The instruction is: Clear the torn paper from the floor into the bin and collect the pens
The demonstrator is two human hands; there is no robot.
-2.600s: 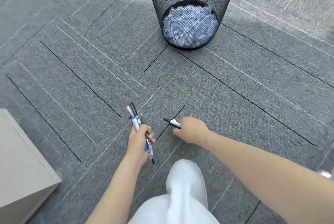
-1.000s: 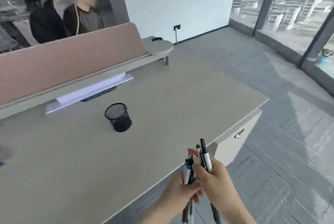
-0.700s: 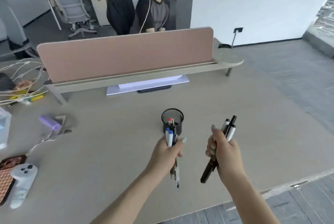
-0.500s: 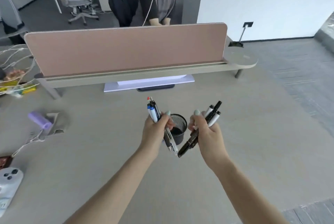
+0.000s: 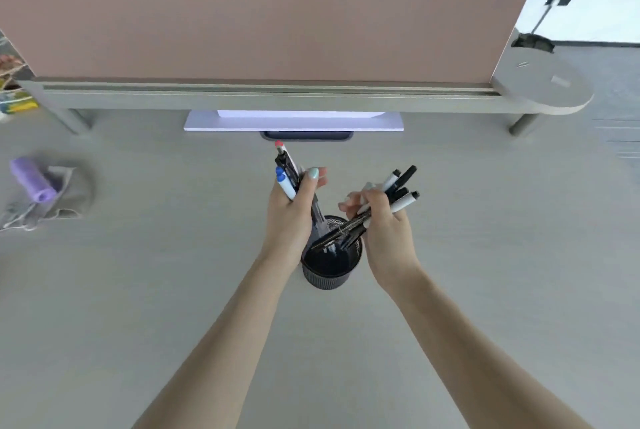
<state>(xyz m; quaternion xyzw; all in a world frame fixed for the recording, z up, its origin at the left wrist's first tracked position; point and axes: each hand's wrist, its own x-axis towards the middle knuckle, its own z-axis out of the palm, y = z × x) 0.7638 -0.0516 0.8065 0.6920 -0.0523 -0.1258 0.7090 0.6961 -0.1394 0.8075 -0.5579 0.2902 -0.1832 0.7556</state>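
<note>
**Both hands over the pen cup, each gripping a bundle**

I see my left hand point(image 5: 292, 212) closed around a bunch of pens point(image 5: 285, 172), their caps pointing up and away: one red-tipped, one blue. My right hand point(image 5: 384, 220) grips a second bundle of black and white markers point(image 5: 398, 191), tilted so their lower ends dip into the mouth of the black mesh pen cup point(image 5: 329, 272). The cup stands on the grey desk point(image 5: 138, 290) between my wrists. Beyond it a pink divider panel point(image 5: 259, 13) rises above a raised shelf, with a white slab point(image 5: 294, 123) tucked beneath. A purple roll point(image 5: 31, 179) lies far left on a crumpled cloth.
</note>
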